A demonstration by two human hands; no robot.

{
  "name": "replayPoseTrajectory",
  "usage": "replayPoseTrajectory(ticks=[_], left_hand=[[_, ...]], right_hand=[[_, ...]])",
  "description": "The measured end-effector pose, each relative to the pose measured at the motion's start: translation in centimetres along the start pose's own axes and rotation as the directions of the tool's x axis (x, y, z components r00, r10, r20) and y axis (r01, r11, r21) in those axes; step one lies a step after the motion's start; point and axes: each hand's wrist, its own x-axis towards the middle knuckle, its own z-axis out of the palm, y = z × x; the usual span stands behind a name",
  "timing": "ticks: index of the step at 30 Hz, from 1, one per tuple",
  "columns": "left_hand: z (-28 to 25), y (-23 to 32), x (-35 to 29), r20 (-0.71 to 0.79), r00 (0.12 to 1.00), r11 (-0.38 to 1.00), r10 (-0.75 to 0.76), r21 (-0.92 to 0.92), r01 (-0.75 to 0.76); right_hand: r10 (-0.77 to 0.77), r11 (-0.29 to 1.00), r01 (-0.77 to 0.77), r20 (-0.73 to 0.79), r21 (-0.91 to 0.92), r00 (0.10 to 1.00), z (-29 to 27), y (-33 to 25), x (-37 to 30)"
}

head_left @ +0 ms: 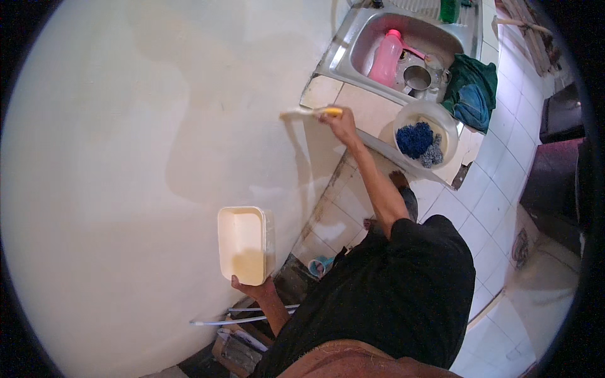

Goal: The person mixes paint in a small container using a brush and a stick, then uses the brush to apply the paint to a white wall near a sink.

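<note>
The brush [307,111] is up by the pale wall [208,145], its bristle end pointing left; whether it touches cannot be told. The right hand [341,125] has its fingers closed round the yellow handle, the arm stretched nearly straight. Lower down, the left hand [253,288] grips the rectangular tub [270,242] at its near end, thumb at the rim. Beyond the right arm, a round basin [448,121] with blue and grey cloths sits on the tiled table [368,108], beside the metal sink [362,53].

this looks like a home kitchen — a steel sink [436,38] with a pink bottle [384,63] and metal cup [417,77] in it, set into a tiled table [368,110]. white tiles cover the floor [504,157].
</note>
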Motion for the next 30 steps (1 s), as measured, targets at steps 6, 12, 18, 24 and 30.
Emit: replayPoseTrajectory(ticks=[6, 12, 18, 24, 30], left_hand=[[0.7, 0.2, -0.2, 0.031, 1.0, 1.0, 0.004, -0.013, -0.004], [0.4, -0.3, -0.1, 0.019, 0.999, 0.999, 0.036, -0.005, -0.036], [0.2, -0.3, -0.3, -0.036, 0.998, 0.999, 0.045, 0.017, -0.044], [-0.1, -0.6, 0.2, -0.044, 0.999, 0.999, 0.023, 0.027, -0.022], [-1.1, -0.4, -1.2, -0.112, 0.992, 0.997, 0.052, 0.055, -0.047]], right_hand=[[-0.124, 0.985, 0.174, -0.649, 0.013, 0.75, -2.7, -1.4, 12.1], [-0.183, 0.975, 0.217, -0.73, -0.048, 0.659, -1.2, -1.2, 13.7], [-0.003, 0.983, -0.055, -0.316, -0.173, 0.949, 4.2, 3.0, -2.6], [0.004, 0.999, -0.007, -0.098, -0.037, 0.995, 0.9, 2.7, 0.2], [-0.105, 0.993, 0.121, -0.536, -0.005, 0.838, -0.5, -0.4, 9.8]])
